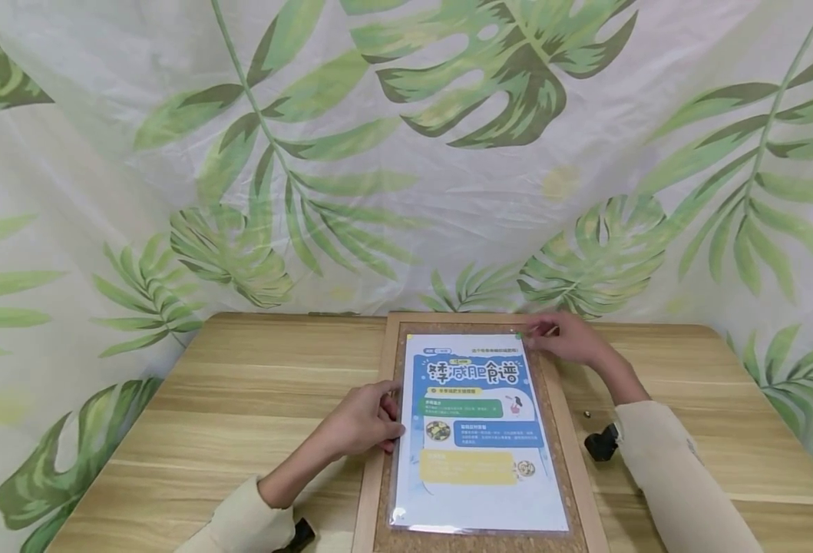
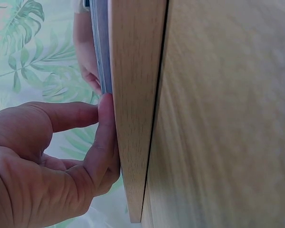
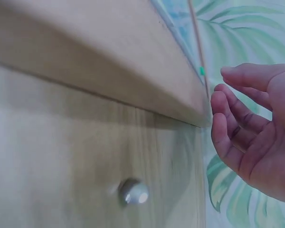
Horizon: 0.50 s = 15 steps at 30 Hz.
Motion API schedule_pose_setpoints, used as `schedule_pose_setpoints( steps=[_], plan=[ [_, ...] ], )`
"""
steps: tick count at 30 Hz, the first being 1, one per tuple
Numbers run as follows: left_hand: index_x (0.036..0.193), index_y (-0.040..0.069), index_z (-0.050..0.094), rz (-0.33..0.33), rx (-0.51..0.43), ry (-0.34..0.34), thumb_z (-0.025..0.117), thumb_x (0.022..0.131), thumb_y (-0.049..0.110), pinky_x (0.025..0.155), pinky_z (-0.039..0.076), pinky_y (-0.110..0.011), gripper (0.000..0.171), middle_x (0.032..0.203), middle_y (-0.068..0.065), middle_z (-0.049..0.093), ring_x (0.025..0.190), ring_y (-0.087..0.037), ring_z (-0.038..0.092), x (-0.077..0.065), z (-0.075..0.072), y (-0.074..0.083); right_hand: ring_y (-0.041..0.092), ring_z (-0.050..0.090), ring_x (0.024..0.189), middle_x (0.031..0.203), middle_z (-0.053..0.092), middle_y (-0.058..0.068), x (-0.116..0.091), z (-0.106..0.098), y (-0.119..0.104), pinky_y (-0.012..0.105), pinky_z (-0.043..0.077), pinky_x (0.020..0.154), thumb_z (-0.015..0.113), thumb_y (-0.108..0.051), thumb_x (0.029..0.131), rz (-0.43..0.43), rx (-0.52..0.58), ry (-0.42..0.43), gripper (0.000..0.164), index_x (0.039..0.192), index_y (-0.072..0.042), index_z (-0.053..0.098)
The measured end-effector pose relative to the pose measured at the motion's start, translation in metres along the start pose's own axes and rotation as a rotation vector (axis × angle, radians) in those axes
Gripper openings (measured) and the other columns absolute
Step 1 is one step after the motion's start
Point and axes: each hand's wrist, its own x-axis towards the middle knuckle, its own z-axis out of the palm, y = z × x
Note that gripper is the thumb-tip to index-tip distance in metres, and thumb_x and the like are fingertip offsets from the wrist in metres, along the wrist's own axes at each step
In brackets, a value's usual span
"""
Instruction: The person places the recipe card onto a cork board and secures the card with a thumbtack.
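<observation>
A laminated poster (image 1: 478,507) with blue, green and yellow panels lies on a wood-framed cork board (image 1: 579,530). My left hand (image 1: 361,418) is at the poster's left edge; in the left wrist view, thumb and forefinger (image 2: 107,111) pinch that edge just above the frame. By the upper right corner is my right hand (image 1: 561,336), beside a green pin (image 1: 519,336). The right wrist view shows its fingers (image 3: 219,128) loosely bent and apart from the thumb, with nothing between them. A small yellow spot (image 1: 409,336) marks the poster's upper left corner.
The board lies on a wooden table (image 1: 261,384), its far end at the table's back edge. Right of the board sits a small shiny round object (image 3: 134,192). A leaf-print curtain (image 1: 447,200) hangs behind. Black wrist devices (image 1: 601,444) show at both sleeves.
</observation>
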Motion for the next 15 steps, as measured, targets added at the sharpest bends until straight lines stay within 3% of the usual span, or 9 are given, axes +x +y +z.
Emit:
schedule_pose_setpoints(
  steps=[4, 15],
  plan=[
    [0.155, -0.012, 0.045, -0.003, 0.002, -0.001, 0.075, 0.091, -0.009, 0.057, 0.064, -0.029, 0.07, 0.096, -0.013, 0.063, 0.066, -0.016, 0.069, 0.0, -0.001, 0.001, 0.026, 0.069, 0.102, 0.113, 0.077, 0.015, -0.019, -0.005, 0.0, 0.035, 0.059, 0.087, 0.071, -0.012, 0.101, -0.005, 0.016, 0.019, 0.028, 0.126, 0.001, 0.075],
    [0.155, -0.011, 0.045, -0.005, 0.004, -0.006, 0.075, 0.092, -0.009, 0.058, 0.065, -0.029, 0.07, 0.096, -0.013, 0.063, 0.066, -0.015, 0.069, -0.001, -0.002, 0.002, 0.017, 0.069, 0.095, 0.105, 0.078, 0.009, -0.055, -0.008, 0.007, 0.022, 0.059, 0.079, 0.073, -0.01, 0.1, -0.003, 0.038, 0.026, 0.026, 0.123, 0.002, 0.077]
  ],
)
